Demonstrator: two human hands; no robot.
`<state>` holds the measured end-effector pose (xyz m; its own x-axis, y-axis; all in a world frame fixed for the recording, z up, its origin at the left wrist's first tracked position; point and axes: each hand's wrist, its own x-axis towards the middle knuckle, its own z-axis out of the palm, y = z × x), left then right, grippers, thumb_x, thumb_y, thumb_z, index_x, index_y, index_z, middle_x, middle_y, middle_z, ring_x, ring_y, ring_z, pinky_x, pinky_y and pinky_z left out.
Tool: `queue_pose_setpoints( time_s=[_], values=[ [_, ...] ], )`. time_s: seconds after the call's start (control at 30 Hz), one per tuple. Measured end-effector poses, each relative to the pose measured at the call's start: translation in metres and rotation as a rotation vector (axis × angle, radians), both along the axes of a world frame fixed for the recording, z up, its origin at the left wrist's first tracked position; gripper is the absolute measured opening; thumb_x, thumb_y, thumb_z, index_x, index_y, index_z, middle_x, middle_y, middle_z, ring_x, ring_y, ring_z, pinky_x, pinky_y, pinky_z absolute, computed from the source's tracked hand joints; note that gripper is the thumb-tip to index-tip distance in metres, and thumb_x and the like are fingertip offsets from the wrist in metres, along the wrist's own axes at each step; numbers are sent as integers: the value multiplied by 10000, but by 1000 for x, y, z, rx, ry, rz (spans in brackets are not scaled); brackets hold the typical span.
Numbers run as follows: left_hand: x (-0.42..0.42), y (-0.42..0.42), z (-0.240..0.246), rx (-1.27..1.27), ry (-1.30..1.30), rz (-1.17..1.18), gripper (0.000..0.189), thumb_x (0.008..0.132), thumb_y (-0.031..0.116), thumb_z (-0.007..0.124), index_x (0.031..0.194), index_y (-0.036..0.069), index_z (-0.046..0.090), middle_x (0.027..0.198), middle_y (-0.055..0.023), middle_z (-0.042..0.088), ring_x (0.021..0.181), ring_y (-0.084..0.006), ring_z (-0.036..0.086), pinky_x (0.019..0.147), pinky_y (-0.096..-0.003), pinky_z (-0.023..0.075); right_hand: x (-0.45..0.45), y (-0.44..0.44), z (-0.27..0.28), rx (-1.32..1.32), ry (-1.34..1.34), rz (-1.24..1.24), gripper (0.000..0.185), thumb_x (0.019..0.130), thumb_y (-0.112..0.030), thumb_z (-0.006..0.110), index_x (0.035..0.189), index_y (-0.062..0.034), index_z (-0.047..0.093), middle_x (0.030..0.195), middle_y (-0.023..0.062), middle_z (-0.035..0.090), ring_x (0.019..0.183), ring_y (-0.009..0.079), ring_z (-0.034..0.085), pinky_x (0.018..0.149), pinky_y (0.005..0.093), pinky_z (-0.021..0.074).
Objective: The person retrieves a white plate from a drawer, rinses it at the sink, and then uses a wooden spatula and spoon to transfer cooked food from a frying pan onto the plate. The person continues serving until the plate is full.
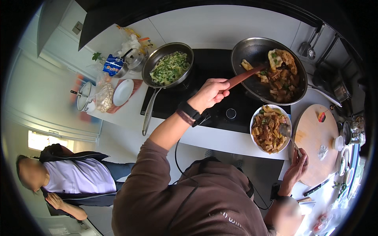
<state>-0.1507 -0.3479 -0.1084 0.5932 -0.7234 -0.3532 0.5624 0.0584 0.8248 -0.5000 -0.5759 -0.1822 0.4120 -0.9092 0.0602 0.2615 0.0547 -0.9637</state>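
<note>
My left hand (211, 91) grips the handle of a reddish-brown wooden spatula (243, 78). Its far end reaches into a large steel wok (254, 50), among browned chunks of food (277, 82) and pieces of fried egg (276, 60). Between the fingers of my right hand (298, 165) is a metal spoon (294, 143). The spoon's bowl touches the food heaped in a white bowl (252, 129), which stands at the counter edge just below the wok. Sauce and the heap hide part of the spatula's tip.
A frying pan (152, 59) of chopped greens and egg sits on the black cooktop (209, 65), its handle pointing towards me. Right of the bowl lies a round wooden board (313, 135); a knife (316, 188) is beside it. Left are an oval white plate (123, 92) and another person (79, 175).
</note>
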Motion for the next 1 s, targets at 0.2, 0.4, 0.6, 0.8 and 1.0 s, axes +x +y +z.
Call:
queue_pose_setpoints(
  time_s=[0.2,0.4,0.6,0.8,1.0],
  values=[
    [-17,21,-10,-25,35,2,265,917,157,581,1147,30,544,684,-19,525,431,-19,355,380,-146,278,1,4,3,-5,-36,16,316,1013,-204,425,1124,70,537,1103,149,569,1036,216,587,978,337,477],
    [-33,32,0,19,-23,78,346,939,158,547,1247,5,510,678,-26,521,436,-26,359,383,-139,282,9,12,20,32,-23,40,305,1016,-191,420,1080,76,552,1060,117,569,1014,180,586,951,313,491],
    [-52,55,25,85,-93,105,354,943,141,535,1255,-24,506,677,-3,485,474,-25,366,401,-134,280,12,10,31,31,-58,-4,314,1010,-210,439,1079,74,556,1035,117,571,1012,195,595,964,326,483],
    [-83,93,67,274,-230,-69,408,923,193,533,1225,-80,511,614,-7,470,433,-24,319,383,-158,216,-9,-12,52,-65,-165,-51,310,1010,-182,428,1064,97,552,1055,144,586,1022,251,614,984,354,484],
    [-114,119,82,369,-83,-250,402,915,174,547,1203,-106,530,607,-44,524,417,-25,318,387,-158,237,-28,-21,76,-142,-148,-210,300,1005,-167,434,1077,100,552,1089,174,603,1021,260,626,981,362,497]
  ],
)
